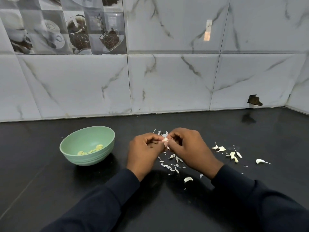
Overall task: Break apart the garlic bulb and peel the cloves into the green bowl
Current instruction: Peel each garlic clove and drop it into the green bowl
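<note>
My dark sleeves (103, 198) reach over the tabletop (50, 181). My left hand (143, 151) and right hand (189, 148) pinch one clove (165, 141), part-skinned. A few peeled cloves (93, 150) lie in the green bowl (87, 158); several loose cloves (260, 161) on my right look unpeeled.

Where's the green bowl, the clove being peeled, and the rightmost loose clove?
Round green bowl (83, 139): head view, inner wall.
Pale garlic clove being peeled (165, 140): head view, exposed middle.
Rightmost white clove (259, 161): head view, plump body.
</note>
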